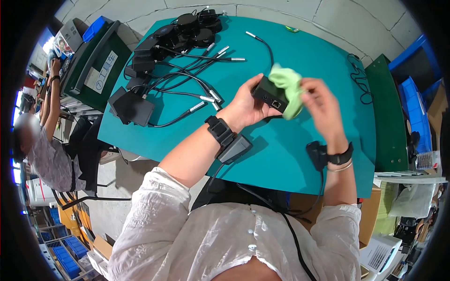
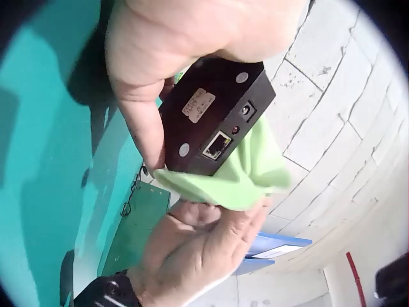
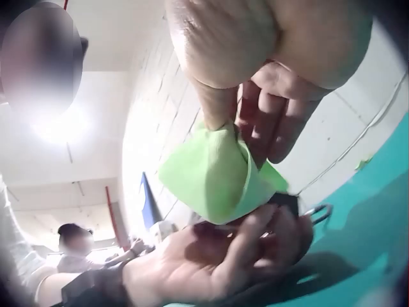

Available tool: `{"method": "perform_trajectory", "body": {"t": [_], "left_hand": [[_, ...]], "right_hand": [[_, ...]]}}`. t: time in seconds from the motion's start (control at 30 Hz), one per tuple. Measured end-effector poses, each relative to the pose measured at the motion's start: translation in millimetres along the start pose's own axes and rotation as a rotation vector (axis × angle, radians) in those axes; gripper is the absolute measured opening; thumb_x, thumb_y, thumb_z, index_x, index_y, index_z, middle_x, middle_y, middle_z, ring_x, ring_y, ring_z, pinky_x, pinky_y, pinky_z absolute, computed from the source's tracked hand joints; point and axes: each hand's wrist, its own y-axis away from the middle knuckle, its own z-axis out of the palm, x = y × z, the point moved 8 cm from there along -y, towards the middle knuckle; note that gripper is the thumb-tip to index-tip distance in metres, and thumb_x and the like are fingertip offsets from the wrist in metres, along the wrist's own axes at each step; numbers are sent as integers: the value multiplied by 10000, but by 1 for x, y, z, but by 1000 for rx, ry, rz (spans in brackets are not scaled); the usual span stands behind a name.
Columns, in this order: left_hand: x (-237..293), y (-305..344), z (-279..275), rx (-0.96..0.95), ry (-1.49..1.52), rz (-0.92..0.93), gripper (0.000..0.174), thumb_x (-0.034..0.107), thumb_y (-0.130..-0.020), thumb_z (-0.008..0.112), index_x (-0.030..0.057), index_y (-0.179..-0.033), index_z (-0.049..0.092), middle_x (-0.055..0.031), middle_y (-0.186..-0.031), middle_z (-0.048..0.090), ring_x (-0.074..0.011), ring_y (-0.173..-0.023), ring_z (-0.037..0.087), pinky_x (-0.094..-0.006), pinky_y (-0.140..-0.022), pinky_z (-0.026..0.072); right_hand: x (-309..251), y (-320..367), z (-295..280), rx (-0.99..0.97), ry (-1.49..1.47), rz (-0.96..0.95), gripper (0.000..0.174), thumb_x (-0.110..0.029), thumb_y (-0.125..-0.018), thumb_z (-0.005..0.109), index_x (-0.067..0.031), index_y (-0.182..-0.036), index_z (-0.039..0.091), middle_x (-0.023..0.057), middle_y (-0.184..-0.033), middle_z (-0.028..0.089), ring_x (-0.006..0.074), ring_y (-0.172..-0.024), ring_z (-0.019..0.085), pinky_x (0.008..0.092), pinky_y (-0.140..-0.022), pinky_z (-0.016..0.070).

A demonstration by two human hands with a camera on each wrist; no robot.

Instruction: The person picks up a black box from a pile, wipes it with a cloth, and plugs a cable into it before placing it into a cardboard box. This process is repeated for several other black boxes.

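My left hand grips a small black box above the teal table. In the left wrist view, the box's end shows a network socket and a round power socket; a small label and pale round spots mark its broad face. My right hand pinches a light green cloth, which drapes along the box's right side and covers part of it. From behind the box, a black cable with a silver tip extends toward the back of the table.
Several black boxes with silver-tipped cables lie at the table's left. Round black parts are heaped at the back left. A thin coiled cable lies near the right edge, beside a green cabinet. Another person sits at far left.
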Motion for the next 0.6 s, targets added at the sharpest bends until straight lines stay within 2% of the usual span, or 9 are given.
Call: {"method": "perform_trajectory", "body": {"t": [0.03,0.1,0.13,0.2,0.3,0.37,0.43,0.57,0.6], "left_hand": [[-1,-5,-9,-99,-52,-13,480,409,-1003,277,17,-1179,490,-187,-1164,574,-332,-1010,634,-457,-831,579],[4,1,-5,-63,-84,9,437,412,-996,321,54,-1166,506,-153,-1143,594,-274,-965,658,-389,-733,605],[4,8,-11,63,-217,69,393,413,-987,363,88,-1138,523,-114,-1080,611,-234,-949,659,-372,-705,605],[2,7,-12,71,-290,61,394,420,-988,363,91,-1135,522,-102,-1053,610,-230,-940,657,-370,-705,603],[-5,7,-2,53,-233,1,455,442,-994,324,74,-1210,482,-137,-1118,563,-298,-958,637,-439,-746,601],[-1,10,8,11,-183,2,483,444,-992,318,61,-1247,463,-167,-1172,539,-328,-977,627,-481,-785,587],[3,15,7,53,-146,20,495,459,-985,335,64,-1246,479,-156,-1161,554,-308,-966,631,-445,-773,586],[3,14,-5,101,-60,51,524,497,-972,354,74,-1244,501,-149,-1175,556,-294,-1005,616,-413,-770,580],[3,14,-7,109,-156,40,529,504,-981,327,85,-1266,478,-146,-1213,537,-304,-1074,588,-463,-830,563]], "right_hand": [[-16,3,19,-113,59,-86,188,-160,-907,599,-29,-1032,551,98,-1127,632,274,-984,608,335,-858,479],[-33,9,52,-286,143,-182,345,-225,-907,604,-52,-1197,532,102,-1332,540,304,-1196,533,359,-971,444],[-35,8,56,-286,139,-180,345,-225,-907,604,-52,-1197,532,102,-1332,540,304,-1196,533,359,-971,444],[-44,8,64,-299,329,-305,536,-321,-918,574,-72,-1370,429,128,-1449,415,331,-1308,424,388,-1037,396],[-12,6,54,-270,284,-200,622,-386,-939,523,-77,-1446,335,153,-1482,353,335,-1336,380,385,-1059,372],[-9,7,47,-250,307,-185,603,-413,-950,495,-51,-1418,375,179,-1448,395,348,-1316,403,389,-1061,368],[-7,11,45,-299,378,-80,565,-380,-957,499,-42,-1400,408,194,-1410,439,356,-1302,420,388,-1059,371],[-38,12,54,-276,350,-214,523,-348,-965,499,-32,-1378,439,207,-1383,465,368,-1284,438,389,-1053,376],[-33,11,56,-281,296,-222,515,-330,-968,499,-32,-1383,432,207,-1386,462,372,-1281,439,389,-1049,381]]}}
